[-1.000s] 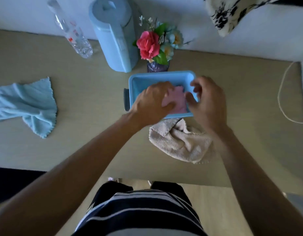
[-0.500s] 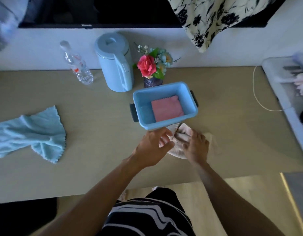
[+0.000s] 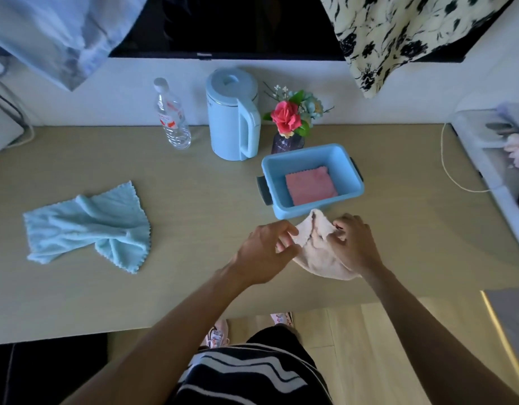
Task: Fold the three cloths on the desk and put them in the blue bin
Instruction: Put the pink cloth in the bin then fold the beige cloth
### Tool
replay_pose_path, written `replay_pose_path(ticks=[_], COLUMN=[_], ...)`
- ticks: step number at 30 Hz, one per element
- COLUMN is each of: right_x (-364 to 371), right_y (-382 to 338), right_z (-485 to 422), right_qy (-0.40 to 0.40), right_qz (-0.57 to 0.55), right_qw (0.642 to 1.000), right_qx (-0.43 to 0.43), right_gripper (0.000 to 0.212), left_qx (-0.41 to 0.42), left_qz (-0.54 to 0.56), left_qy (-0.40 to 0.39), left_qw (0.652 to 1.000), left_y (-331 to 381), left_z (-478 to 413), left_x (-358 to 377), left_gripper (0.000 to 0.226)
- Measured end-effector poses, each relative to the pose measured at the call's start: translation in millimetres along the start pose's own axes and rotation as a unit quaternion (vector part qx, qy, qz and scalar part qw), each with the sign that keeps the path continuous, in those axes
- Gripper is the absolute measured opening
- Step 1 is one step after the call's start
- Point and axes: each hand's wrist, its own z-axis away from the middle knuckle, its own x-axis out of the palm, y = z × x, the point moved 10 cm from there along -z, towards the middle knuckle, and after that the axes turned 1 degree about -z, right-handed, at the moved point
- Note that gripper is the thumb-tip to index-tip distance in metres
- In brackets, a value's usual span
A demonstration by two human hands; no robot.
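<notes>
So I've got my left hand (image 3: pixel 264 249) and right hand (image 3: pixel 354 247) each pinching an upper edge of the crumpled beige cloth (image 3: pixel 316 258) at the blue bin's (image 3: pixel 290 211) 6 o'clock, presumably to spread it for folding, with the pink cloth (image 3: pixel 311 185) folded inside and the light-blue cloth (image 3: pixel 86 226) waiting out at 9.

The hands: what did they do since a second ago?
Both hands pulled back out of the blue bin toward the person. The left hand and right hand now pinch the beige cloth lying in front of the bin. The pink cloth stayed folded inside the bin; the light blue cloth stayed crumpled at the left.
</notes>
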Motion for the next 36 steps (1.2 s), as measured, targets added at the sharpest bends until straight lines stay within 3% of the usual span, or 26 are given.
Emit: replay_pose_path(ticks=[3,6,9,14,22,27,32,36], right_x=[-31,-54,-68,-89,-88,-86,-90,-89], right_y=[-54,-111,-150,-196,-236,-253,-260,-266], right_z=[15,30,34,27,10,-1,-14,-21], right_qy=[-0.022,-0.077,-0.11,-0.105,-0.103,-0.073,-0.069,-0.08], right_qz=[-0.085,-0.171,-0.202,-0.225,-0.275,-0.175,-0.208,-0.228], right_qw=[0.995,0.977,0.965,0.958,0.945,0.968,0.964,0.958], right_qx=[-0.041,-0.098,-0.122,-0.142,-0.141,-0.163,-0.15,-0.153], right_gripper=[0.018,0.019,0.023,0.018,0.023,0.034,0.064,0.065], left_qx=[0.044,0.106,0.143,0.135,0.152,0.135,0.133,0.102], left_qz=[-0.012,-0.046,-0.101,-0.08,-0.086,-0.155,-0.176,-0.158], left_qy=[0.026,0.046,0.017,0.031,0.078,0.111,0.088,0.062], left_qw=[0.999,0.992,0.984,0.987,0.981,0.972,0.971,0.98], left_y=[16,34,43,48,53,43,27,3], left_z=[1,2,5,20,47,55,59,55], left_x=[-21,-38,-48,-94,-165,-204,-233,-249], left_gripper=[0.027,0.051,0.069,0.018,0.03,0.035,0.039,0.034])
